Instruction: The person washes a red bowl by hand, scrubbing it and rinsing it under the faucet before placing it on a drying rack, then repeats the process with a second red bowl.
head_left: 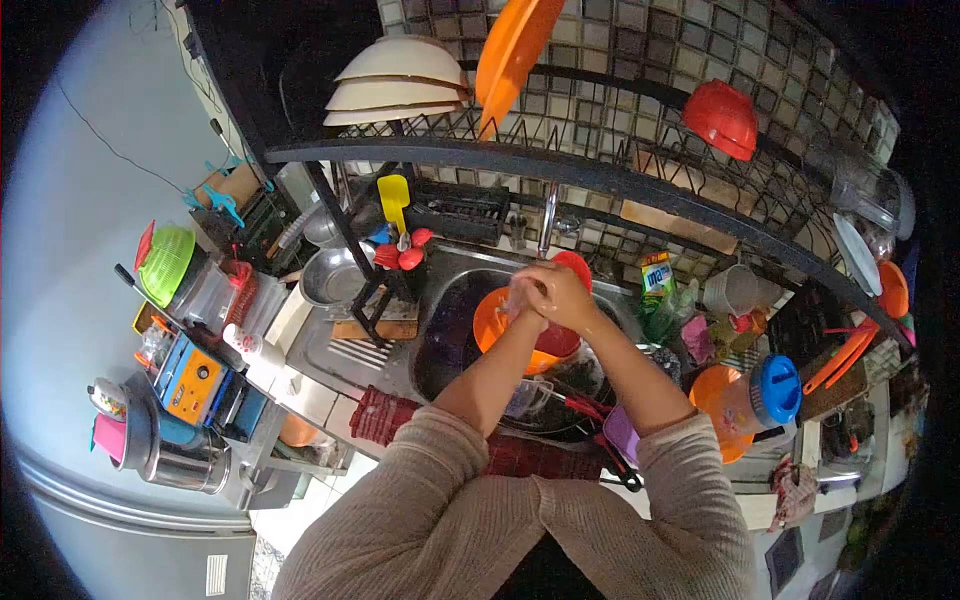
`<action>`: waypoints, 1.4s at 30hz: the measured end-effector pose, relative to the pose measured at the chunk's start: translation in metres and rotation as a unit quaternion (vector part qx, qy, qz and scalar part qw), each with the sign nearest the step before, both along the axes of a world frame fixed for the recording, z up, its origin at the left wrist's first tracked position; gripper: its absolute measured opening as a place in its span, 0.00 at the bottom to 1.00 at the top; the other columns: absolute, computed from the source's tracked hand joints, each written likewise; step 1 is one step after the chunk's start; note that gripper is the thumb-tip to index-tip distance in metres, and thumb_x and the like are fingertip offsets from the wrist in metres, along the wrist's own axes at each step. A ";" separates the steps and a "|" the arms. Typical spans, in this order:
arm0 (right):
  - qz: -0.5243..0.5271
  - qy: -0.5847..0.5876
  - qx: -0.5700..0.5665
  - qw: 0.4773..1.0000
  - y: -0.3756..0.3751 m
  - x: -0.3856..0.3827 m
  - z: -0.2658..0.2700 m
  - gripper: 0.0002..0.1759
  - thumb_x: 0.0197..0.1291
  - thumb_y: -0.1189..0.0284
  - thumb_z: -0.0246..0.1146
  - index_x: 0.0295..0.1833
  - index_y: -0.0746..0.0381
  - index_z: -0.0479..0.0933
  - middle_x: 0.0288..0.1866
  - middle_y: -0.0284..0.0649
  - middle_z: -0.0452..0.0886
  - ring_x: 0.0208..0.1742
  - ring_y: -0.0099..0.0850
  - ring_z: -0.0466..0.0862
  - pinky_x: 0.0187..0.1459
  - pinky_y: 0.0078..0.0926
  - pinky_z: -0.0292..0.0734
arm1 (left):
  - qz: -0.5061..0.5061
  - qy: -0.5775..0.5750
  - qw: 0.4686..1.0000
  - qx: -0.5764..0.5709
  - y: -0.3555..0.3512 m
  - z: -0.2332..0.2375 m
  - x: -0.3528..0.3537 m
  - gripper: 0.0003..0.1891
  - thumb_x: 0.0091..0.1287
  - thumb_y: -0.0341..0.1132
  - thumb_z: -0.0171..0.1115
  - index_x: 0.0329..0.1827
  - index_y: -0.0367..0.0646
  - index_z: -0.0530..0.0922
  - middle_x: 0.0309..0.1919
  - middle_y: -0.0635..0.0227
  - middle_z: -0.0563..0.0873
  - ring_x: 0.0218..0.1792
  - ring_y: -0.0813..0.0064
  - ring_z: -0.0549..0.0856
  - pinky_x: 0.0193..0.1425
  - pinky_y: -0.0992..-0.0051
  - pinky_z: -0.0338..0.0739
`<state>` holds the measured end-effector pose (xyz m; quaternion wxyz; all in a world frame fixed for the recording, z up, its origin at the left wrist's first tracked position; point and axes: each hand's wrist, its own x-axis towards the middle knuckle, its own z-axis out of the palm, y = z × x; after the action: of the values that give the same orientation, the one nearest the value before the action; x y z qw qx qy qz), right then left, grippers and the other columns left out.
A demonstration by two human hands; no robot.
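Note:
My right hand (562,291) is wrapped over my left hand (524,300), and the two are pressed together beneath the faucet (548,215). The left hand's fingers are mostly hidden by the right. Under them, in the steel sink (440,310), sits an orange basin (490,322) with a red container (560,343) partly inside it. Behind my right hand shows a red bowl (573,266). A red-handled utensil (580,404) and a purple container (622,436) lie near the sink's front edge.
A black dish rack (420,150) spans above the sink, holding white bowls (400,75), an orange plate (515,60) and a red bowl (722,118). A detergent packet (656,278) stands right of the sink, near a blue-lidded jug (775,390). A steel pan (338,275) sits left.

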<state>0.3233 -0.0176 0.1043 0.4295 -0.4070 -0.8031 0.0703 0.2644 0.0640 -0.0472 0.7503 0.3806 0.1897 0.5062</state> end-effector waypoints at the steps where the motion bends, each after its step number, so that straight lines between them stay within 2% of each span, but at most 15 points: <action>1: 0.018 0.030 -0.005 0.999 -0.001 -0.006 0.000 0.11 0.56 0.71 0.57 0.43 0.63 0.79 0.37 0.48 0.82 0.41 0.47 0.81 0.43 0.39 0.77 | -0.004 -0.034 0.999 -0.033 -0.003 -0.001 -0.001 0.20 0.67 0.48 0.53 0.59 0.53 0.71 0.53 0.69 0.78 0.53 0.71 0.78 0.48 0.69 0.78; 3: 0.027 0.080 -0.021 0.996 0.000 -0.008 -0.003 0.12 0.56 0.68 0.59 0.43 0.63 0.79 0.37 0.47 0.82 0.40 0.46 0.82 0.41 0.38 0.77 | -0.011 -0.103 0.990 -0.096 -0.007 0.001 -0.002 0.21 0.67 0.50 0.53 0.59 0.54 0.72 0.53 0.69 0.78 0.53 0.71 0.78 0.48 0.68 0.78; 5: -0.113 -0.010 -0.063 0.992 -0.004 -0.003 0.003 0.11 0.54 0.70 0.61 0.42 0.62 0.80 0.40 0.44 0.83 0.48 0.42 0.81 0.50 0.37 0.74 | -0.014 -0.132 0.983 -0.127 -0.008 0.008 -0.009 0.21 0.66 0.51 0.53 0.58 0.54 0.73 0.53 0.70 0.78 0.54 0.71 0.78 0.49 0.68 0.78; 7: -0.168 -0.014 -0.043 0.985 0.003 0.008 -0.018 0.14 0.53 0.65 0.62 0.42 0.60 0.80 0.43 0.42 0.82 0.51 0.41 0.79 0.54 0.42 0.69 | 0.028 0.038 0.968 -0.246 -0.016 0.037 -0.030 0.22 0.65 0.55 0.50 0.54 0.53 0.75 0.50 0.70 0.81 0.53 0.69 0.79 0.52 0.64 0.76; 8: -0.224 -0.022 -0.022 0.974 0.006 0.010 -0.027 0.17 0.53 0.59 0.63 0.43 0.59 0.81 0.46 0.41 0.81 0.54 0.41 0.78 0.59 0.47 0.65 | 0.053 -0.001 0.963 -0.264 -0.026 0.059 -0.037 0.22 0.64 0.55 0.49 0.50 0.51 0.77 0.45 0.69 0.83 0.48 0.67 0.81 0.52 0.63 0.76; 12: -0.115 -0.157 0.165 0.967 -0.005 -0.007 -0.037 0.15 0.54 0.59 0.61 0.38 0.58 0.81 0.39 0.38 0.82 0.44 0.39 0.80 0.65 0.50 0.57 | -0.040 -0.061 0.976 -0.205 -0.019 0.057 -0.071 0.28 0.63 0.60 0.47 0.50 0.46 0.78 0.46 0.63 0.83 0.47 0.62 0.81 0.53 0.60 0.76; 15: -0.092 -0.264 0.001 0.960 -0.005 -0.022 -0.041 0.14 0.57 0.59 0.59 0.35 0.59 0.79 0.37 0.38 0.82 0.44 0.39 0.80 0.63 0.50 0.58 | -0.060 -0.075 0.963 -0.253 -0.034 0.080 -0.089 0.34 0.63 0.66 0.43 0.53 0.45 0.77 0.49 0.62 0.83 0.49 0.61 0.81 0.55 0.60 0.75; 19: -0.130 -0.087 0.024 0.987 0.002 -0.024 -0.055 0.14 0.56 0.61 0.62 0.33 0.62 0.77 0.31 0.43 0.81 0.40 0.41 0.79 0.50 0.42 0.66 | -0.081 -0.158 0.943 -0.282 -0.042 0.092 -0.091 0.38 0.66 0.68 0.34 0.57 0.44 0.74 0.56 0.58 0.79 0.58 0.57 0.76 0.65 0.57 0.67; 24: -0.140 0.046 0.056 0.988 -0.009 -0.015 -0.066 0.13 0.57 0.64 0.63 0.33 0.64 0.76 0.30 0.46 0.79 0.34 0.41 0.79 0.42 0.35 0.71 | -0.088 -0.167 0.952 -0.242 -0.034 0.066 -0.075 0.32 0.64 0.64 0.47 0.56 0.46 0.74 0.54 0.60 0.79 0.56 0.61 0.77 0.63 0.58 0.70; 27: -0.161 0.275 -0.056 0.946 -0.010 0.007 -0.094 0.14 0.62 0.63 0.60 0.32 0.64 0.76 0.28 0.40 0.79 0.32 0.31 0.79 0.38 0.27 0.72 | -0.105 -0.124 0.958 -0.236 -0.047 0.069 -0.065 0.27 0.63 0.60 0.56 0.57 0.53 0.73 0.54 0.64 0.79 0.57 0.62 0.76 0.62 0.54 0.69; 30: -0.105 0.560 -0.219 0.792 -0.019 0.016 -0.085 0.21 0.66 0.56 0.55 0.44 0.66 0.77 0.41 0.37 0.81 0.40 0.28 0.80 0.46 0.23 0.73 | -0.135 0.022 0.957 -0.255 -0.055 0.068 -0.049 0.29 0.55 0.54 0.70 0.59 0.60 0.70 0.57 0.70 0.76 0.58 0.64 0.75 0.61 0.47 0.67; 33: -0.025 0.586 -0.274 0.762 -0.008 0.022 -0.104 0.24 0.65 0.52 0.56 0.50 0.63 0.75 0.42 0.38 0.80 0.42 0.31 0.80 0.49 0.29 0.73 | -0.022 0.133 0.966 -0.222 -0.060 0.076 -0.038 0.31 0.55 0.54 0.70 0.60 0.58 0.69 0.57 0.70 0.75 0.60 0.65 0.73 0.61 0.49 0.67; 35: -0.100 0.625 -0.292 0.717 -0.015 0.017 -0.099 0.31 0.60 0.43 0.57 0.55 0.57 0.72 0.45 0.38 0.79 0.45 0.33 0.80 0.50 0.36 0.73 | 0.047 0.137 0.974 -0.172 -0.060 0.070 -0.034 0.35 0.54 0.55 0.70 0.62 0.56 0.66 0.57 0.70 0.74 0.58 0.65 0.74 0.54 0.54 0.72; 37: 0.014 0.614 -0.572 0.544 -0.027 0.020 -0.077 0.36 0.53 0.35 0.57 0.55 0.53 0.71 0.48 0.37 0.76 0.48 0.31 0.78 0.50 0.37 0.73 | 0.125 0.105 0.982 -0.098 -0.050 0.055 -0.031 0.29 0.57 0.53 0.68 0.57 0.51 0.71 0.42 0.68 0.81 0.45 0.67 0.82 0.38 0.63 0.79; 42: 0.106 0.647 -0.541 0.527 -0.020 -0.001 -0.058 0.34 0.51 0.34 0.57 0.53 0.48 0.74 0.50 0.34 0.79 0.48 0.33 0.80 0.52 0.36 0.74 | 0.165 0.292 0.941 0.042 -0.072 0.079 -0.057 0.18 0.63 0.48 0.63 0.41 0.40 0.79 0.22 0.67 0.79 0.33 0.70 0.83 0.29 0.70 0.77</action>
<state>0.3219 -0.0381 0.0460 0.5186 -0.3163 -0.1503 0.7800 0.2075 -0.0078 0.0316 0.5515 0.5060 0.4391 0.4971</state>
